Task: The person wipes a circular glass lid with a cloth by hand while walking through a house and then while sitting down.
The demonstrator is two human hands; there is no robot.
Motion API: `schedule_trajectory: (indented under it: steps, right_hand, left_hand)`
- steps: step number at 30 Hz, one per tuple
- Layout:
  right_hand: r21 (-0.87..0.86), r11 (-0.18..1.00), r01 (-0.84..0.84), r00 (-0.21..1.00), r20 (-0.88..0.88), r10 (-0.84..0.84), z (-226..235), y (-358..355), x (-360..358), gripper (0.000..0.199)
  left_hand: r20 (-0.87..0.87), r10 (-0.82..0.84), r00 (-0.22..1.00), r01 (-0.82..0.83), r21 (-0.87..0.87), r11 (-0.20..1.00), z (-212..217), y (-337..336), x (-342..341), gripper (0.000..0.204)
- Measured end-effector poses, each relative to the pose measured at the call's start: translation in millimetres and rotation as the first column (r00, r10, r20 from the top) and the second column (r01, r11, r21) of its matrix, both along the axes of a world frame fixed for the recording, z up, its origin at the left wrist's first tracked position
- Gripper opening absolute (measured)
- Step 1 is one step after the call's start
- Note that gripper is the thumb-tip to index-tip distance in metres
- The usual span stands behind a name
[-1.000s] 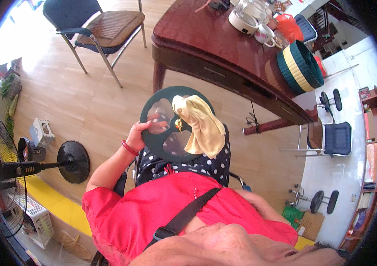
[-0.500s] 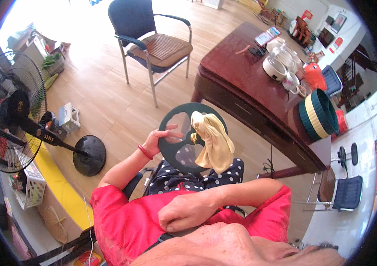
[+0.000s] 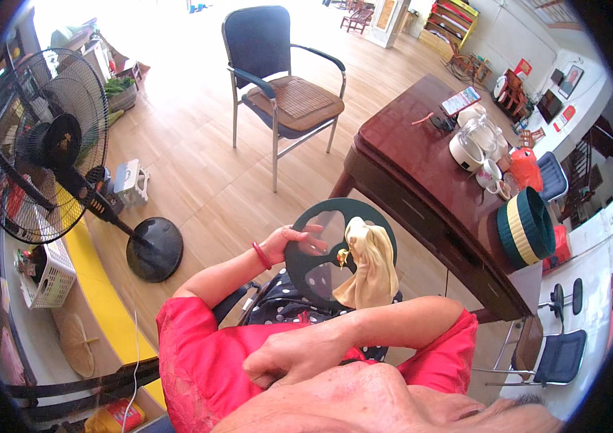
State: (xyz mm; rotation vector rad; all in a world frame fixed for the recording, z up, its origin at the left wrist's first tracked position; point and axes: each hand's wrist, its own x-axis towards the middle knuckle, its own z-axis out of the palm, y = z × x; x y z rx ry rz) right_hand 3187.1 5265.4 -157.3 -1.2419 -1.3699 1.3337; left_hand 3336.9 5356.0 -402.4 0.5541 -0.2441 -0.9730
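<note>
My left hand [image 3: 295,242] grips the left rim of a round dark green disc [image 3: 317,215], its fingers showing through one of the see-through windows. The disc sits above my lap. On its right half lies a gathered, draped cream cloth [image 3: 373,268], with a small gold ornament [image 3: 342,257] near the disc's centre. Held close to my chest, my right hand [image 3: 295,359] is curled shut with the fingertips pinched together. What it holds, if anything, cannot be made out. A red bangle [image 3: 261,255] circles my left wrist.
A dark red table [image 3: 422,144] at the right bears a phone [image 3: 461,102], a white pot [image 3: 467,150], cups and a green-and-cream ribbed round container [image 3: 525,229]. Ahead stands an armchair [image 3: 288,101]. A black standing fan [image 3: 61,141] and a white basket [image 3: 50,274] are at the left.
The view has shifted, so the room and the disc sit lower and further right. My left hand keeps its hold on the disc. The right hand stays curled at my chest, slightly further left in view.
</note>
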Motion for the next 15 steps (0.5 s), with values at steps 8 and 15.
schedule_trajectory:
  steps: [8, 15]
  right_hand:
    - [-0.136, 0.986, -0.097, 0.937, -0.348, 0.044, 35.0, 38.7, -15.1, 0.018]
    - [0.087, 0.989, 0.120, 0.990, -0.087, -0.113, 6.5, 89.0, -45.4, 0.020]
  left_hand:
    - [0.009, -0.071, 0.997, 0.071, -0.047, 0.996, -2.6, -7.9, 1.3, 0.056]
    - [-0.020, -0.074, 0.997, 0.075, 0.050, 0.996, -7.2, -20.0, 0.5, 0.057]
